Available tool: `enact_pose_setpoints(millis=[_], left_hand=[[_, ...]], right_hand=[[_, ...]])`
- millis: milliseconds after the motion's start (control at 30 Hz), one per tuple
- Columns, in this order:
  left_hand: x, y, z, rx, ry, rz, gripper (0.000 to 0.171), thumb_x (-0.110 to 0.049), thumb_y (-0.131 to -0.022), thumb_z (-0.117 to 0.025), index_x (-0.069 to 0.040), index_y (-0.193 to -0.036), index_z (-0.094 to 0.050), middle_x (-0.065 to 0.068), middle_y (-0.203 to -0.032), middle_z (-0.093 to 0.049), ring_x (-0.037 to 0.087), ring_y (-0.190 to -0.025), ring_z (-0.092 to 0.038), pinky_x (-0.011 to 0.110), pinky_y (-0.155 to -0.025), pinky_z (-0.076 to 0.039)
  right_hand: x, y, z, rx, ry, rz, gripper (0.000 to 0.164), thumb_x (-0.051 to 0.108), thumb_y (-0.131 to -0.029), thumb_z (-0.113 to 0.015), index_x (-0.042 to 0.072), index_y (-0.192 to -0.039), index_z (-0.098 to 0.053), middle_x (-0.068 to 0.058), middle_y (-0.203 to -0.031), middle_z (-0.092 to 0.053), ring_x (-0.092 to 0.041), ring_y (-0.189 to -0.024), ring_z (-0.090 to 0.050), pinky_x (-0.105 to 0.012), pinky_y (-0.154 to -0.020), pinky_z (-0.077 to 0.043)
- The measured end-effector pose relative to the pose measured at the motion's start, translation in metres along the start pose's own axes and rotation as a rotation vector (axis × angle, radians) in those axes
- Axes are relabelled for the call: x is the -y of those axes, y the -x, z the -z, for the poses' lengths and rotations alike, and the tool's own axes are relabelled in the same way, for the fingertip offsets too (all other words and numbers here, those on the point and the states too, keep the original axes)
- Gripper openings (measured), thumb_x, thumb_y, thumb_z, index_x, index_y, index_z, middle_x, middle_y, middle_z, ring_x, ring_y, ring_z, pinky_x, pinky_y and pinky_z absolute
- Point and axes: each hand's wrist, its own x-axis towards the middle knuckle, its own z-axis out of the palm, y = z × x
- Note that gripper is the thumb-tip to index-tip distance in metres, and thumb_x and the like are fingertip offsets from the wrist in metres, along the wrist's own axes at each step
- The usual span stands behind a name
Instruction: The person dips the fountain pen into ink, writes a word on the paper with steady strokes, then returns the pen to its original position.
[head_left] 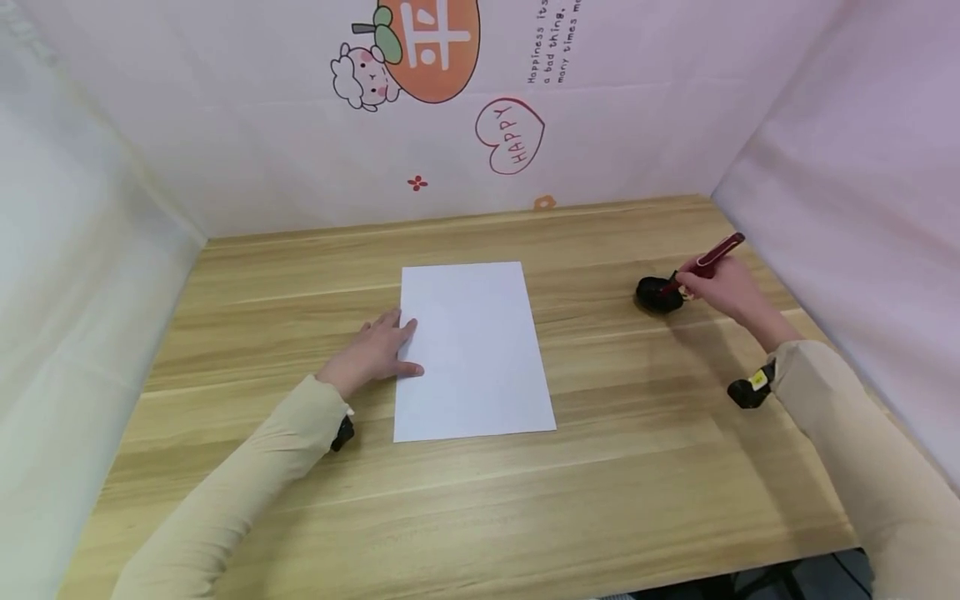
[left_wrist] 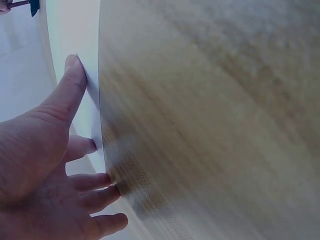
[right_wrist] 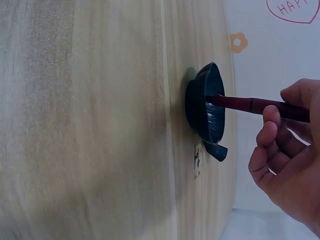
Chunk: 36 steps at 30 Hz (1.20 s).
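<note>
A white sheet of paper [head_left: 480, 358] lies flat on the wooden table. On its left edge rests my left hand [head_left: 377, 348], with fingers spread; the left wrist view shows the thumb [left_wrist: 75, 82] on the paper and other fingertips around the edge. Off to the right, my right hand [head_left: 723, 287] pinches a dark red brush pen [right_wrist: 240, 102] between thumb and fingers. Its tip dips into a small black dish [right_wrist: 197, 107] with a short handle, and the bowl wall partly hides that tip. Whether the dish holds liquid I cannot tell.
A wooden table [head_left: 622, 483] carries everything. White cloth [head_left: 645, 108] with printed drawings hangs along its back edge, and plain cloth hangs at both sides. A black wrist camera [head_left: 750, 390] sits by the right sleeve. Dark marks [right_wrist: 197, 162] show on the wood beside the dish.
</note>
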Motion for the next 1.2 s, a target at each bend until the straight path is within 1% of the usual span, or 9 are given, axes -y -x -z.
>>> enact_pose_setpoints(millis=[133, 267, 333, 433, 567, 733, 900, 1067, 1200], left_hand=[[0.002, 0.003, 0.001, 0.002, -0.004, -0.002, 0.086, -0.045, -0.085, -0.064, -0.005, -0.148, -0.022, 0.027, -0.155, -0.008, 0.040, -0.145, -0.009, 0.057, -0.116, -0.013], [0.004, 0.006, 0.003, -0.015, -0.003, -0.003, 0.085, -0.043, -0.085, -0.065, -0.004, -0.148, -0.023, 0.028, -0.154, -0.010, 0.040, -0.144, -0.011, 0.057, -0.115, -0.014], [0.005, 0.007, 0.004, -0.016, -0.006, 0.000, 0.085, -0.043, -0.085, -0.065, -0.004, -0.148, -0.023, 0.027, -0.155, -0.010, 0.039, -0.145, -0.010, 0.057, -0.116, -0.014], [0.007, 0.007, 0.006, -0.020, -0.018, -0.007, 0.085, -0.043, -0.085, -0.065, -0.004, -0.148, -0.024, 0.027, -0.154, -0.011, 0.039, -0.145, -0.011, 0.056, -0.116, -0.015], [0.008, 0.006, 0.007, -0.021, -0.034, -0.017, 0.085, -0.044, -0.084, -0.065, -0.004, -0.148, -0.025, 0.027, -0.154, -0.012, 0.039, -0.145, -0.013, 0.053, -0.117, -0.017], [0.010, 0.005, 0.007, -0.017, -0.033, 0.001, 0.086, -0.046, -0.084, -0.064, -0.004, -0.148, -0.024, 0.027, -0.155, -0.011, 0.040, -0.144, -0.012, 0.050, -0.117, -0.017], [0.009, 0.002, 0.006, 0.002, -0.009, 0.028, 0.087, -0.047, -0.085, -0.063, -0.004, -0.148, -0.022, 0.026, -0.155, -0.006, 0.040, -0.145, -0.010, 0.049, -0.117, -0.018], [0.008, -0.001, 0.004, 0.010, -0.005, 0.043, 0.088, -0.048, -0.084, -0.063, -0.006, -0.149, -0.021, 0.024, -0.156, -0.005, 0.038, -0.145, -0.009, 0.049, -0.117, -0.020], [0.004, -0.002, 0.003, 0.018, -0.001, 0.039, 0.088, -0.049, -0.084, -0.063, -0.007, -0.149, -0.021, 0.023, -0.157, -0.005, 0.038, -0.145, -0.009, 0.050, -0.116, -0.022]], right_hand=[[0.003, -0.001, -0.007, 0.045, 0.052, -0.010, 0.033, 0.026, -0.091, -0.058, -0.004, -0.104, -0.063, 0.013, -0.065, -0.058, 0.002, -0.061, -0.052, -0.021, -0.057, -0.041], [0.005, -0.001, -0.012, 0.058, 0.049, -0.004, 0.032, 0.026, -0.091, -0.057, -0.004, -0.103, -0.061, 0.012, -0.068, -0.060, 0.004, -0.062, -0.052, -0.019, -0.059, -0.042], [0.006, -0.001, -0.013, 0.052, 0.024, 0.000, 0.033, 0.025, -0.091, -0.057, -0.005, -0.103, -0.061, 0.010, -0.069, -0.062, 0.005, -0.063, -0.053, -0.018, -0.059, -0.044], [0.007, 0.000, -0.013, 0.027, 0.008, -0.002, 0.033, 0.026, -0.091, -0.057, -0.005, -0.103, -0.061, 0.012, -0.069, -0.062, 0.006, -0.063, -0.054, -0.018, -0.058, -0.044], [0.011, 0.001, -0.013, -0.038, 0.021, -0.014, 0.033, 0.030, -0.091, -0.055, -0.001, -0.102, -0.061, 0.021, -0.066, -0.057, 0.004, -0.063, -0.051, -0.020, -0.056, -0.042], [0.032, -0.006, -0.022, -0.102, 0.001, -0.017, 0.037, 0.038, -0.092, -0.053, 0.004, -0.106, -0.061, 0.027, -0.068, -0.052, 0.003, -0.065, -0.048, -0.019, -0.056, -0.040], [0.073, -0.023, -0.053, -0.121, -0.089, 0.022, 0.033, 0.034, -0.090, -0.056, 0.005, -0.105, -0.063, 0.026, -0.067, -0.053, 0.001, -0.064, -0.048, -0.018, -0.056, -0.039], [0.120, -0.041, -0.099, -0.059, -0.224, 0.046, 0.027, 0.026, -0.088, -0.060, 0.003, -0.103, -0.065, 0.016, -0.070, -0.057, -0.004, -0.062, -0.048, -0.020, -0.054, -0.040], [0.157, -0.050, -0.137, -0.003, -0.302, 0.056, 0.021, 0.018, -0.087, -0.061, 0.002, -0.099, -0.065, 0.013, -0.068, -0.054, -0.005, -0.062, -0.046, -0.019, -0.054, -0.038]])
